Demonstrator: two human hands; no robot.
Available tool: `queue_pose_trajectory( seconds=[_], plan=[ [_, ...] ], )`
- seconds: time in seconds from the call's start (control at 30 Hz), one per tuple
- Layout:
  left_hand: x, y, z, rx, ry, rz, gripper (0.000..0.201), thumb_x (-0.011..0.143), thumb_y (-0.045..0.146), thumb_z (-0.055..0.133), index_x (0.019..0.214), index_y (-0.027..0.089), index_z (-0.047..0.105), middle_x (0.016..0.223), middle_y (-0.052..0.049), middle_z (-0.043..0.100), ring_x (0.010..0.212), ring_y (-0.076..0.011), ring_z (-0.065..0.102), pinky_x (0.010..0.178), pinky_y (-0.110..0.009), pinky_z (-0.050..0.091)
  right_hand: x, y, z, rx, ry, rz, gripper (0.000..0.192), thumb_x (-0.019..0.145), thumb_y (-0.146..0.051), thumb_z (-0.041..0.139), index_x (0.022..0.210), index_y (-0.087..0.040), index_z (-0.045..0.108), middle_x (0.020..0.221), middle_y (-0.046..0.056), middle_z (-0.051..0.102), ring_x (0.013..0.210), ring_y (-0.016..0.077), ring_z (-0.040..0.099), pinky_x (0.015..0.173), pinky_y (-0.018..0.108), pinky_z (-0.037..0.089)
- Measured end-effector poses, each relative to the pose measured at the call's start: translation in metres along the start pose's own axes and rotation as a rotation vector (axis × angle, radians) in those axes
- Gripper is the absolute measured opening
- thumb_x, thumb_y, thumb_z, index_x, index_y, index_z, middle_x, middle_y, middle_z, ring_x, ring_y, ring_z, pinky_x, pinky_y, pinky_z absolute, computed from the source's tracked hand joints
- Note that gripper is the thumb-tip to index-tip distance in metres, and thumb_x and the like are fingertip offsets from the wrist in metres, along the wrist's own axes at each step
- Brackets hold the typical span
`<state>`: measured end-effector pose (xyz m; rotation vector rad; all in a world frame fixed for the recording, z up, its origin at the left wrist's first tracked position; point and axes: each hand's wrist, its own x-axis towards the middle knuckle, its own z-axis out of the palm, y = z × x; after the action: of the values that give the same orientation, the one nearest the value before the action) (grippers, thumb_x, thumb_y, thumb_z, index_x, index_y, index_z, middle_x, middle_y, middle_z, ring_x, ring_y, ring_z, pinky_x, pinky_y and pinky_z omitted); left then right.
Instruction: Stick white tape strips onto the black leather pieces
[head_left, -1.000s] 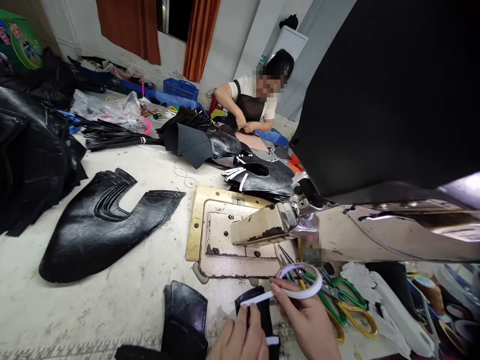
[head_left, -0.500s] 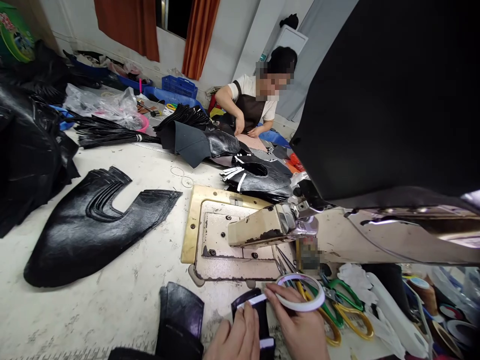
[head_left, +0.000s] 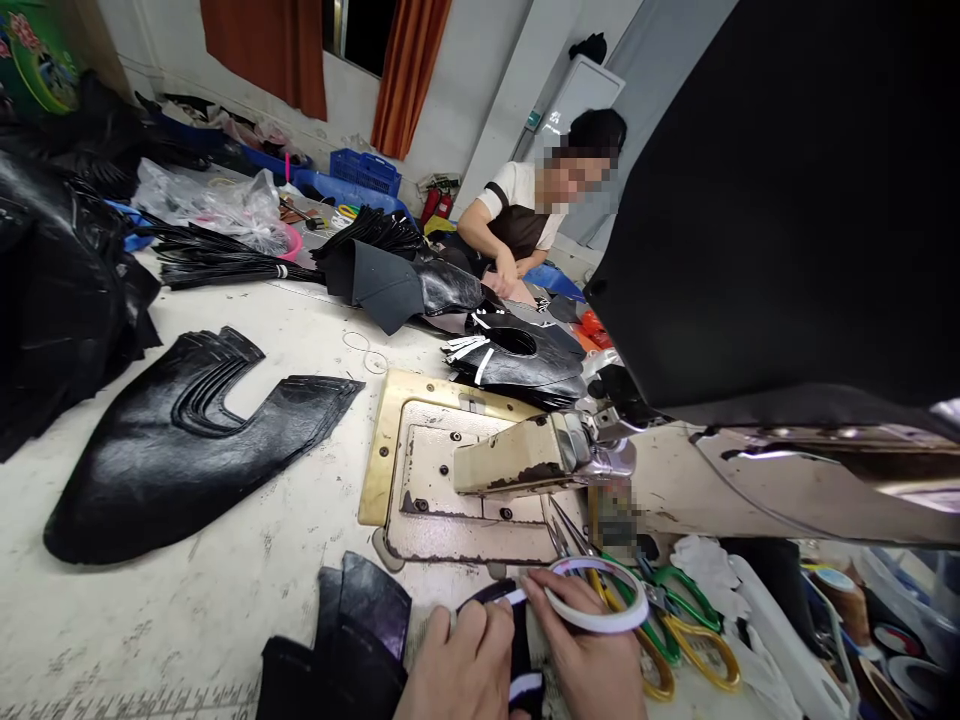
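My right hand (head_left: 592,665) holds a thin roll of white tape (head_left: 596,595) at the table's near edge, with the tape's free end running left onto a small black leather strip (head_left: 519,640). My left hand (head_left: 461,670) presses down on that strip, fingers over the tape end. A second white tape band crosses the strip lower down (head_left: 525,686). Black leather pieces (head_left: 352,625) lie just left of my left hand.
A sewing machine bed (head_left: 450,470) and arm (head_left: 787,260) stand behind my hands. Green and yellow scissors (head_left: 675,620) lie to the right. A stack of black cut leather (head_left: 187,440) lies left. A person works across the table at the back (head_left: 525,215).
My hands and the tape roll have drawn closer together, so the stretched tape is shorter. My left hand slid further over the strip. The view shifted slightly left.
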<state>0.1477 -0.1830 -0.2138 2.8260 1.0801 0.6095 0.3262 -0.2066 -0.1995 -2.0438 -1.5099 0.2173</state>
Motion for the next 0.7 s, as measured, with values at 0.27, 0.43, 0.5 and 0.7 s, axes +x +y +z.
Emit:
queue_pose_trajectory(
  seconds=[0.27, 0.43, 0.5, 0.7],
  plan=[
    [0.006, -0.008, -0.005, 0.037, 0.104, 0.027, 0.069, 0.077, 0.069, 0.068, 0.122, 0.017, 0.067, 0.097, -0.001, 0.054, 0.084, -0.0208, 0.036, 0.070, -0.036, 0.030, 0.007, -0.001, -0.004, -0.020, -0.028, -0.095, 0.020, 0.090, -0.041, 0.068, 0.091, -0.024, 0.078, 0.090, 0.004, 0.079, 0.085, 0.0228, 0.074, 0.081, 0.034, 0.055],
    [0.008, -0.006, -0.008, 0.030, 0.078, -0.006, 0.068, 0.075, 0.065, 0.071, 0.123, 0.017, 0.065, 0.098, -0.002, 0.055, 0.087, -0.0216, 0.038, 0.073, -0.036, 0.032, -0.002, 0.001, 0.001, -0.048, 0.003, -0.117, 0.020, 0.095, -0.038, 0.063, 0.091, -0.024, 0.076, 0.088, 0.004, 0.076, 0.083, 0.0217, 0.071, 0.082, 0.035, 0.051],
    [0.007, -0.005, -0.007, 0.025, 0.074, -0.011, 0.068, 0.077, 0.064, 0.070, 0.125, 0.016, 0.063, 0.099, -0.002, 0.056, 0.087, -0.0216, 0.039, 0.073, -0.035, 0.034, -0.004, 0.003, 0.003, -0.052, 0.015, -0.154, 0.018, 0.094, -0.036, 0.063, 0.092, -0.024, 0.076, 0.088, 0.004, 0.076, 0.082, 0.0213, 0.072, 0.082, 0.034, 0.051],
    [0.003, -0.010, -0.002, -0.266, -0.021, -0.074, 0.051, 0.090, 0.044, 0.062, 0.133, 0.017, 0.056, 0.106, -0.007, 0.062, 0.091, -0.0232, 0.051, 0.077, -0.035, 0.045, -0.005, 0.002, 0.002, -0.034, 0.058, -0.274, 0.017, 0.092, -0.036, 0.064, 0.090, -0.025, 0.077, 0.082, 0.003, 0.077, 0.076, 0.0217, 0.073, 0.074, 0.033, 0.056]
  ],
)
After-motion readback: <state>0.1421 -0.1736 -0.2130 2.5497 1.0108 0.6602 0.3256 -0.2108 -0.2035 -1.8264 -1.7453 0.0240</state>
